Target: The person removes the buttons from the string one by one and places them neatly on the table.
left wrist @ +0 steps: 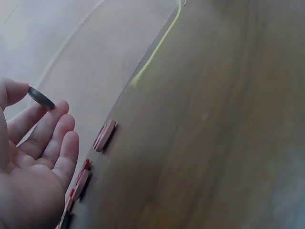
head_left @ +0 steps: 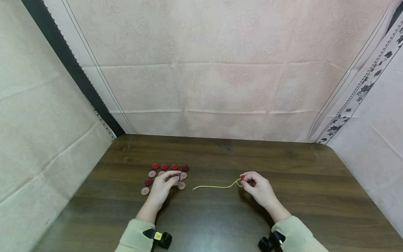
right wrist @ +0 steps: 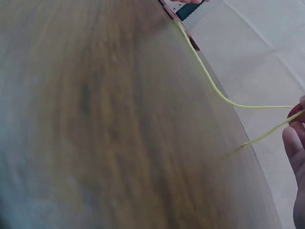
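Over the group of buttons on the left of the table, my left hand (head_left: 163, 183) pinches one button (left wrist: 41, 98) between thumb and fingertip. That button is seen edge-on and looks dark in the left wrist view; the other fingers are loosely extended. My right hand (head_left: 259, 189), off to the right, holds a red button (head_left: 242, 177) between thumb and fingers. A thin yellow cord (head_left: 214, 187) meets this button, one end stretching left over the table and a shorter end hanging beside the fingertips. In the right wrist view the fingers partly hide the red button (right wrist: 296, 112).
Red buttons (head_left: 164, 166) lie in a row at the back left, with a dark red button (head_left: 185, 168) at its right end. Pale pink buttons (head_left: 145, 191) and another dark red button (head_left: 148, 181) lie nearer. Patterned cloth (head_left: 204, 87) hangs behind the brown wooden table (head_left: 214, 224).
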Demonstrator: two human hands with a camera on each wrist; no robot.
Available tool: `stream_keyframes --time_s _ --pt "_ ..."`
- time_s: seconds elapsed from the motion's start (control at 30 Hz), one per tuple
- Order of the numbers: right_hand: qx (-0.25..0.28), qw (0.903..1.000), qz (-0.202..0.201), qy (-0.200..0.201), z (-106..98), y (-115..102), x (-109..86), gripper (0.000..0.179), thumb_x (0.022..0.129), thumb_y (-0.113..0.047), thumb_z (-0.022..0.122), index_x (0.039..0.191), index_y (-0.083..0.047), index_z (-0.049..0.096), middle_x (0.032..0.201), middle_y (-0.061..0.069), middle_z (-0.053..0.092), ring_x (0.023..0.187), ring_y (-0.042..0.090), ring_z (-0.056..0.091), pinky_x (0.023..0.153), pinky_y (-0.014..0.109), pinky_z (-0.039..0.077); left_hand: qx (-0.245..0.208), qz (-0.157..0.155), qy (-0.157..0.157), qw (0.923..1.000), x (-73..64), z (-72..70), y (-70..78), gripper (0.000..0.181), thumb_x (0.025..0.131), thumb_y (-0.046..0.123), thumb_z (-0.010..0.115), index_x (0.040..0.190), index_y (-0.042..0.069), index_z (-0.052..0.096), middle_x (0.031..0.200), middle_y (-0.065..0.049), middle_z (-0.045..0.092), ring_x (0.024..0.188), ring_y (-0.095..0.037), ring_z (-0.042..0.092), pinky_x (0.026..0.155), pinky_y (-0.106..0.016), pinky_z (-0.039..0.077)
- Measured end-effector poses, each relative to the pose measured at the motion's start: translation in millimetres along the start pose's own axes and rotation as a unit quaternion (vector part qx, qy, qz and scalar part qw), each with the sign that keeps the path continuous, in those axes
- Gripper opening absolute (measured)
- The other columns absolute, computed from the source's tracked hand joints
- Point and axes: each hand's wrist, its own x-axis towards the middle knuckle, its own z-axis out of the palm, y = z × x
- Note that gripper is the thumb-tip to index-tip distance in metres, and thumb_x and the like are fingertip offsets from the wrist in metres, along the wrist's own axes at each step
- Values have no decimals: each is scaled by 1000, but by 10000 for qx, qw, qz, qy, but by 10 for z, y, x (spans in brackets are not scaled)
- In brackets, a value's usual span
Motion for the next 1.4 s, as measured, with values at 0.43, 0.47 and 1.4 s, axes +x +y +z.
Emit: stream_keyframes --time_s 0.43,0.47,1.4 --pt "-102 9999 95 -14 -13 -38 -7 15 79 3 70 77 -9 62 96 5 66 82 9 61 66 19 49 -249 217 100 9994 -25 -143 12 23 91 4 54 113 2 63 101 -13 66 91 -20 62 83 -34 48" --pt "-121 9999 101 -6 -10 -41 -7 15 79 4 70 76 -7 61 96 5 66 82 10 61 66 20 49 -247 202 114 9994 -25 -162 10 22 91 4 54 112 2 63 100 -13 67 92 -19 62 84 -33 47" --pt "92 9994 273 -181 -19 -20 -7 9 82 -5 70 79 -9 63 99 3 66 81 8 61 67 23 51 1443 523 2 9881 -134 -663 -116 31 83 0 66 114 1 59 106 -9 61 97 -22 55 85 -33 46"
